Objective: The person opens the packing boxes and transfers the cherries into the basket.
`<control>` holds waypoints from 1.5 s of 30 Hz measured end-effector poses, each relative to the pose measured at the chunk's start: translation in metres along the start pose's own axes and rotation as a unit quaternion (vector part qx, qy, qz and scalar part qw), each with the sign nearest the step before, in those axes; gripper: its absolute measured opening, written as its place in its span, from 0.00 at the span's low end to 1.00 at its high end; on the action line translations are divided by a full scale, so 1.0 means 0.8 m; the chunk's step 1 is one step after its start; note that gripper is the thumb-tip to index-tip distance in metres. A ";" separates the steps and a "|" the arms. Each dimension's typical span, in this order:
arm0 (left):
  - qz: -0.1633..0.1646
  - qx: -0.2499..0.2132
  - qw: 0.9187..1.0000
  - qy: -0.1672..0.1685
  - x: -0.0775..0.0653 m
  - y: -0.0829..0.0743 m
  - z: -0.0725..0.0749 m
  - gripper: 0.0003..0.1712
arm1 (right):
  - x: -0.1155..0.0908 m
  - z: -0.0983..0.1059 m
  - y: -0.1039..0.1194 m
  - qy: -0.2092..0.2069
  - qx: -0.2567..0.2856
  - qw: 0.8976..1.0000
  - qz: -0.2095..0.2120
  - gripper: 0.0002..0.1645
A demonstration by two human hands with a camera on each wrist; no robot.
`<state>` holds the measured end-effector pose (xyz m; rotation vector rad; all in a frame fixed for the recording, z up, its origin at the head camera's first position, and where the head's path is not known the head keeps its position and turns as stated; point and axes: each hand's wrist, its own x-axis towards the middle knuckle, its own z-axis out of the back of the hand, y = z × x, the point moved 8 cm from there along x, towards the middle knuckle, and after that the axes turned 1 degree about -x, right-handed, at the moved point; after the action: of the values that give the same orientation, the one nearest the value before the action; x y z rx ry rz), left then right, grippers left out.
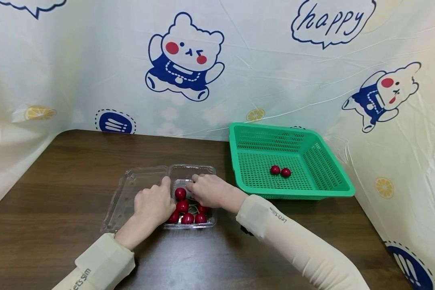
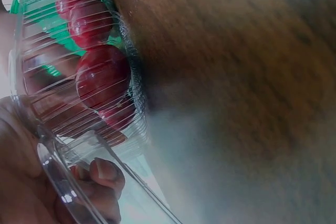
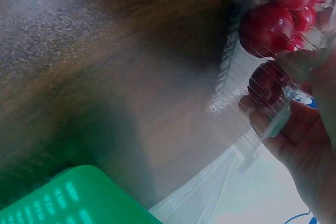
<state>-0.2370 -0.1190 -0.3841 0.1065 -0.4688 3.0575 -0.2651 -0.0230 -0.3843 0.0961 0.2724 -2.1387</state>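
A clear plastic clamshell box (image 1: pixel 190 226) lies on the table with its lid (image 1: pixel 125 197) folded open to the left. Several red cherries (image 1: pixel 182 206) with thin stems sit inside. My left hand (image 1: pixel 154 203) grips the box's left side by the hinge; its curled fingers (image 2: pixel 106 174) show through the plastic. My right hand (image 1: pixel 212 191) reaches into the box from the right. Its fingertips (image 3: pixel 260 119) and thumb close around a dark red cherry (image 3: pixel 266 83), seen through the ribbed wall. In the head view that hand hides this cherry.
To the right of the box, a green plastic basket (image 1: pixel 328 161) with slotted walls stands at the back of the table. Two cherries (image 1: pixel 285 172) lie in it. A patterned cloth (image 1: pixel 112 72) hangs behind the dark wooden table (image 1: pixel 76 181).
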 end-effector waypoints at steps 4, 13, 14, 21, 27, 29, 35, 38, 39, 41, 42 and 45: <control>0.000 0.001 1.000 0.002 0.000 0.000 0.000 0.13 | -0.002 0.009 -0.002 -0.009 0.006 1.000 -0.001 0.12; 0.002 0.001 1.000 0.006 0.001 0.000 -0.001 0.12 | -0.009 0.034 -0.012 -0.038 0.033 0.999 -0.014 0.14; 0.002 0.001 1.000 0.006 0.001 0.000 -0.001 0.12 | -0.010 0.035 -0.013 -0.039 0.035 0.999 -0.015 0.14; 0.004 0.004 1.000 0.008 -0.001 0.000 0.000 0.13 | -0.014 0.045 -0.024 -0.059 0.053 0.997 -0.023 0.12; 0.002 0.004 1.000 0.006 -0.001 0.000 -0.001 0.13 | -0.021 0.058 -0.035 -0.073 0.067 0.995 -0.028 0.11; 0.001 0.003 1.000 0.001 0.000 0.000 0.000 0.13 | -0.024 0.062 -0.040 -0.081 0.074 0.993 -0.033 0.11; 0.000 -0.003 1.000 -0.007 0.001 0.002 0.000 0.14 | -0.031 0.077 -0.051 -0.110 0.087 0.989 -0.039 0.11; 0.000 -0.005 1.000 -0.002 0.001 0.002 -0.001 0.13 | -0.036 0.083 -0.055 -0.125 0.094 0.987 -0.036 0.09; 0.000 -0.005 1.000 0.000 0.001 0.002 -0.001 0.13 | -0.039 0.085 -0.058 -0.128 0.097 0.986 -0.036 0.09; 0.000 -0.005 1.000 0.003 0.001 0.001 -0.002 0.13 | -0.043 0.088 -0.063 -0.133 0.104 0.985 -0.041 0.09; 0.000 -0.005 1.000 0.003 0.001 0.001 -0.002 0.12 | -0.046 0.090 -0.066 -0.135 0.108 0.984 -0.043 0.09; 0.000 -0.006 1.000 0.003 0.001 0.001 -0.003 0.12 | -0.053 0.094 -0.075 -0.139 0.112 0.982 -0.054 0.09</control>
<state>-0.2378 -0.1194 -0.3866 0.0981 -0.4862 3.0538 -0.2889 0.0263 -0.2946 -0.0899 -0.1292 -2.2523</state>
